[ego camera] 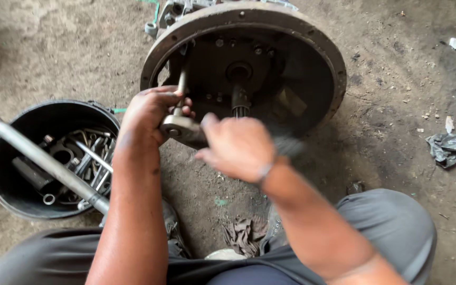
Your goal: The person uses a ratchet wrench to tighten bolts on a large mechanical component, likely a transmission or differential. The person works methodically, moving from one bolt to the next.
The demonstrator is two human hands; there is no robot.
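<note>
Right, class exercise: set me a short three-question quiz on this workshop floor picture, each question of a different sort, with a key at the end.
1. True or false: the round metal housing stands on a workbench.
2. Multiple choice: the black bucket holds A) water, B) spanners and other metal tools, C) sand.
3. Short answer: which hand grips the metal tool at the housing's opening?

Key
1. False: it rests on the dirt floor.
2. B, with a long metal bar lying across the rim.
3. The left hand; the right hand is blurred just beside it, below the splined shaft.
</note>
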